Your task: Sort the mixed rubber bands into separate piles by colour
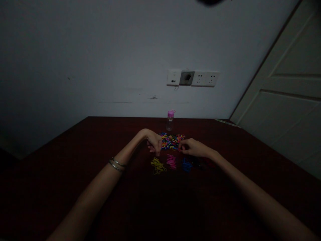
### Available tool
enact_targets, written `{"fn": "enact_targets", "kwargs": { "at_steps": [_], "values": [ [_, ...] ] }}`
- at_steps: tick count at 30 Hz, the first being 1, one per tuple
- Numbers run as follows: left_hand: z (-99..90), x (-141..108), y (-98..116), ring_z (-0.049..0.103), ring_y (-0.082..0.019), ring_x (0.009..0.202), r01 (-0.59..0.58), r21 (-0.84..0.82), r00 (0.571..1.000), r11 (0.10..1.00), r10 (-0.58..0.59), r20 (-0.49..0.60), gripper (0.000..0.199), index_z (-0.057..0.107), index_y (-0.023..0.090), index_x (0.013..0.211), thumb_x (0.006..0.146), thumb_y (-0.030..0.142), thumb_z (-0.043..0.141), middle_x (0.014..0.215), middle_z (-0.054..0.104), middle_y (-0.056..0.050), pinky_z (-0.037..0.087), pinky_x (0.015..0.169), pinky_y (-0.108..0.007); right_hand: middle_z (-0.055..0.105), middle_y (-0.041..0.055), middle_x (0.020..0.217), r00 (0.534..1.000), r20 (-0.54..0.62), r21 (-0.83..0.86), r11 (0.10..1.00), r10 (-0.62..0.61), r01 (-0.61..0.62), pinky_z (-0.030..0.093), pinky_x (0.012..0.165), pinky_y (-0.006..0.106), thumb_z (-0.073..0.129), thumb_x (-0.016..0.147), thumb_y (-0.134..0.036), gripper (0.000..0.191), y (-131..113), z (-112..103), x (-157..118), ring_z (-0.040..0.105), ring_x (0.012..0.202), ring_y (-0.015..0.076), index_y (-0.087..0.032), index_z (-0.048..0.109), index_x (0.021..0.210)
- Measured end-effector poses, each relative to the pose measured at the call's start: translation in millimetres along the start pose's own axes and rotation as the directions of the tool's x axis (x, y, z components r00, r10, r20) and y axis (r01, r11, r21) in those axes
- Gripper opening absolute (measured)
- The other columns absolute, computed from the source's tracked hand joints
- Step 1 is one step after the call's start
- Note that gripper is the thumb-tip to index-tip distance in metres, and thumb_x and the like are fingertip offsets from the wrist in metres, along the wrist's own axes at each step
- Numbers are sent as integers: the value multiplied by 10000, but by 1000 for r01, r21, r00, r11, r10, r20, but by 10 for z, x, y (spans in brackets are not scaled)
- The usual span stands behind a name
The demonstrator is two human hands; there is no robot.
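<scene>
A mixed heap of small coloured rubber bands (170, 142) lies on the dark red table between my hands. My left hand (154, 143) is bent down at the heap's left side, thumb and forefinger pressed together just above a pile of yellow rubber bands (157, 166); what they pinch, if anything, is too small to make out. At the heap's right edge, my right hand (191, 147) pinches a reddish rubber band (179, 149) at its fingertips. Pink rubber bands (171, 161) and blue rubber bands (186, 165) form separate piles nearer me.
Behind the heap stands a clear bottle (170, 125) with a pink cap. Dark bands (197, 163), hard to see, lie right of the blue pile. The table (112, 129) meets a wall with sockets (203, 79); a panelled door (283, 87) is at right.
</scene>
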State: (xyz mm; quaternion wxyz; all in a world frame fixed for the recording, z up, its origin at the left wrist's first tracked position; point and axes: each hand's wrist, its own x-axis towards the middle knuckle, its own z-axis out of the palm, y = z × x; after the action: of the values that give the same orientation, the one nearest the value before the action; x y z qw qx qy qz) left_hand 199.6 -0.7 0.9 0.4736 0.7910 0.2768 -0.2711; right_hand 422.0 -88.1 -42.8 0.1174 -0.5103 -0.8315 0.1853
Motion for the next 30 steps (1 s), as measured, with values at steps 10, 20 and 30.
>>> {"fn": "enact_targets", "kwargs": {
  "at_steps": [10, 20, 30],
  "values": [
    [-85, -31, -63, 394, -74, 358, -219, 44, 923, 975, 222, -315, 181, 676, 116, 646, 616, 291, 641, 426, 546, -19, 273, 387, -205, 610, 6, 701, 999, -41, -190, 981, 34, -42, 290, 512, 204, 501, 699, -181, 130, 7, 38, 3, 508, 597, 113, -209, 615, 754],
    [-170, 32, -246, 387, -52, 372, -276, 55, 783, 959, 258, -567, 223, 611, 104, 573, 659, 308, 577, 433, 504, -5, 238, 389, -192, 562, 0, 630, 1000, -8, 74, 997, -7, 8, 327, 517, 200, 461, 676, -172, 159, 90, -46, -10, 458, 548, 91, -149, 610, 727],
    [-265, 134, -458, 397, -66, 406, -298, 86, 703, 951, 280, -654, 226, 661, 92, 768, 639, 230, 538, 482, 513, -3, 262, 422, -199, 595, 15, 634, 971, 117, 168, 959, 210, -228, 361, 508, 218, 501, 601, -201, 155, 607, -442, -275, 485, 548, 113, -143, 611, 693]
  ]
}}
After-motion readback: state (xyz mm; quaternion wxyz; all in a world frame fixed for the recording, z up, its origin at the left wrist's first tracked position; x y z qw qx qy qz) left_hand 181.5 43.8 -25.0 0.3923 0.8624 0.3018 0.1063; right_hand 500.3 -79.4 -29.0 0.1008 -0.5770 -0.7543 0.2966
